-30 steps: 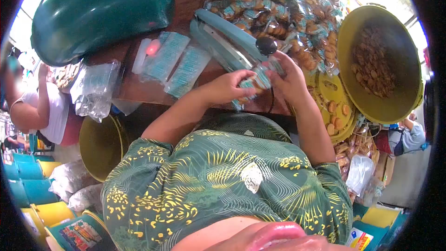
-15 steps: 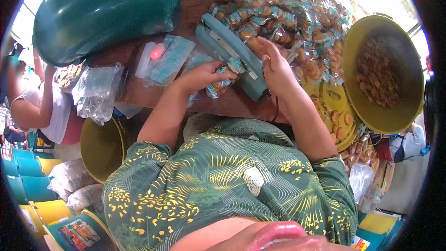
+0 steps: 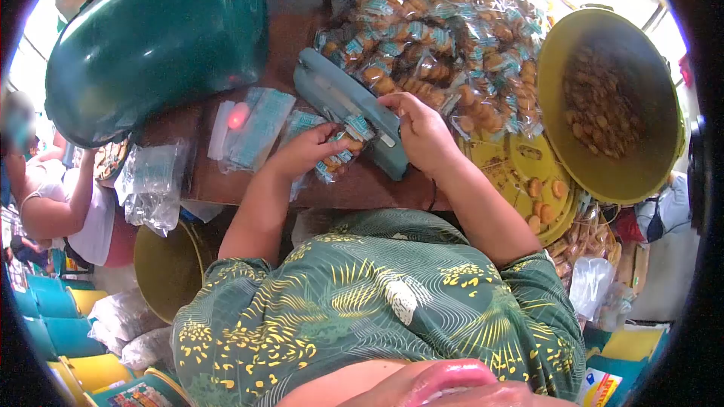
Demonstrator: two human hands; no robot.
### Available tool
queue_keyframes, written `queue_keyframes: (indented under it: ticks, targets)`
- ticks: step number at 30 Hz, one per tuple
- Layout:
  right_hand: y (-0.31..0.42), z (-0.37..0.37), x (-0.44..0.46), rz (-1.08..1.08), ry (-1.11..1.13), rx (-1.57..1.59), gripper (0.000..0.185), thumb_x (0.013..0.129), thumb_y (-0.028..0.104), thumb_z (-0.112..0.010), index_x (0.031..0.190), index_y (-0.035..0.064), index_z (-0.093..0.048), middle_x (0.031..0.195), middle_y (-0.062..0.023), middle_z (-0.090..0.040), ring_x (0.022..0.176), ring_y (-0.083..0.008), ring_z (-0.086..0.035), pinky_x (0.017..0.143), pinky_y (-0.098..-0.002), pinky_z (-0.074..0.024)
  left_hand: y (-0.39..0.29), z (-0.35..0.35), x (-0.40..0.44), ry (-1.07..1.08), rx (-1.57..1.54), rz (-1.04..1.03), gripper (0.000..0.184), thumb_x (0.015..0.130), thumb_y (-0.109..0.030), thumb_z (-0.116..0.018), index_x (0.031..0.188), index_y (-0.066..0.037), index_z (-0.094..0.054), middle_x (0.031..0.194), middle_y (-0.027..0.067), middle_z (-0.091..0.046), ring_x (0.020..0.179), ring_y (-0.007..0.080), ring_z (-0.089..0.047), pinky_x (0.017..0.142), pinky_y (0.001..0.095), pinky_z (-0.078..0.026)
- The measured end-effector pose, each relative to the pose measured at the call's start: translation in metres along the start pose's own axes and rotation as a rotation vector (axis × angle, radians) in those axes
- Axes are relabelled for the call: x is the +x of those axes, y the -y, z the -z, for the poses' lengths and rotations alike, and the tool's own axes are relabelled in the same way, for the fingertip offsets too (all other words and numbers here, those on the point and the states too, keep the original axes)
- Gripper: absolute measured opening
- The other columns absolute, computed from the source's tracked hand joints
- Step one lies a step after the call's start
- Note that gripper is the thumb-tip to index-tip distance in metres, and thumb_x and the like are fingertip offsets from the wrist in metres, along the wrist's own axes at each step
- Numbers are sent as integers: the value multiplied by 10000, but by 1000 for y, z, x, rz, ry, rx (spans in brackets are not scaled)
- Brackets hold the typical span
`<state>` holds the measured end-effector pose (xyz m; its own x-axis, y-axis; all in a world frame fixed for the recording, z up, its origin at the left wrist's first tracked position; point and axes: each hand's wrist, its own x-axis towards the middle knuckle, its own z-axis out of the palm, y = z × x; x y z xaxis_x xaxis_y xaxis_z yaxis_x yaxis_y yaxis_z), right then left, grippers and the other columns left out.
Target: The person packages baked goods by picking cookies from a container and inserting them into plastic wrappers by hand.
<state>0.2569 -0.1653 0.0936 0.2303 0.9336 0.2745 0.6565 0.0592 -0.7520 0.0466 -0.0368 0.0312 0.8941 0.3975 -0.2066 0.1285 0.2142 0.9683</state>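
A small clear bag of cookies [image 3: 341, 154] with turquoise print is pinched in my left hand [image 3: 300, 152], its top end lying at the sealer's edge. The blue-grey bag sealer [image 3: 320, 81] stands slantwise on the table before me. My right hand [image 3: 428, 136] rests at the sealer's near right part, its fingers curled over the top arm. Flat printed bags [image 3: 260, 124] lie to the left of my left hand, with a pink-red oval thing [image 3: 238, 115] on them.
Filled cookie bags [image 3: 460, 45] are heaped behind the sealer. An olive tub [image 3: 554, 79] holding loose cookies leans at right, beside a yellow lid [image 3: 490, 158] with several cookies. A large green bin [image 3: 158, 45] lies at back left. Clear bags [image 3: 154, 181] hang over the table edge. Another person [image 3: 64, 200] is at left.
My right hand has gone from spread fingers beside the sealer to fingers curled over its arm. My left hand still holds the cookie bag at the sealer. The whole view has shifted slightly.
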Motion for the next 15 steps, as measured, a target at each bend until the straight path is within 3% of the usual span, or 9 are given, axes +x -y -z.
queue_keyframes:
  ticks: [2,5,6,9,10,11,13,14,15]
  targets:
    - [0,1,-1,-24,7,-7,298,917,-10,-437,1151,45,-615,999,-164,-655,921,-290,-626,862,-360,-480,-6,-5,-1,-27,10,2,481,941,-302,-644,1300,-8,-519,1123,58,-647,924,137,-631,762,291,-538]
    - [-6,-1,-3,68,-46,-20,298,895,5,-457,1139,68,-617,1048,-224,-648,1007,-399,-613,887,-423,-495,-18,-25,-3,-144,187,-12,528,933,-350,-647,1294,12,-516,1118,84,-655,950,173,-638,808,307,-528]
    - [-6,2,-5,152,-51,-3,261,902,15,-483,1118,62,-621,1114,-223,-628,1077,-387,-590,925,-416,-483,-22,-33,-5,-197,276,-17,554,929,-371,-649,1293,24,-512,1118,96,-658,962,191,-642,828,317,-524]
    - [1,13,-22,408,-192,96,223,910,31,-511,1103,53,-620,1203,-199,-594,1145,-387,-557,974,-417,-461,-22,-40,-17,-79,672,41,617,903,-440,-658,1306,2,-508,1128,138,-662,1013,238,-637,890,360,-500]
    - [17,27,-36,413,-207,52,203,911,51,-546,1102,51,-618,1252,-177,-564,1176,-380,-542,1000,-419,-446,-37,-52,-31,-3,834,75,647,874,-477,-673,1327,-47,-504,1139,169,-662,1047,267,-632,919,394,-480]
    - [20,34,-47,380,-202,102,205,906,55,-561,1103,50,-616,1258,-176,-559,1180,-371,-542,1002,-414,-444,-60,-62,-39,213,1028,215,640,866,-480,-679,1342,-90,-504,1148,170,-663,1073,263,-629,927,390,-473]
    - [15,45,-68,302,-191,209,212,894,62,-591,1104,49,-613,1270,-174,-548,1188,-353,-542,1007,-406,-441,-104,-82,-52,597,1001,301,602,874,-406,-696,1347,-85,-507,1220,161,-638,1108,263,-610,976,403,-449]
    - [7,49,-76,303,-190,182,224,885,88,-622,1107,54,-613,1255,-179,-551,1175,-351,-544,990,-407,-453,-111,-80,-48,721,950,278,614,856,-382,-719,1338,-62,-514,1285,158,-595,1183,276,-563,1016,395,-415]
    - [1,52,-83,333,-179,160,227,882,93,-628,1106,54,-613,1247,-179,-553,1168,-355,-546,985,-410,-457,-123,-73,-40,631,1067,48,609,848,-363,-729,1324,-46,-520,1301,154,-578,1197,278,-547,1016,397,-413]
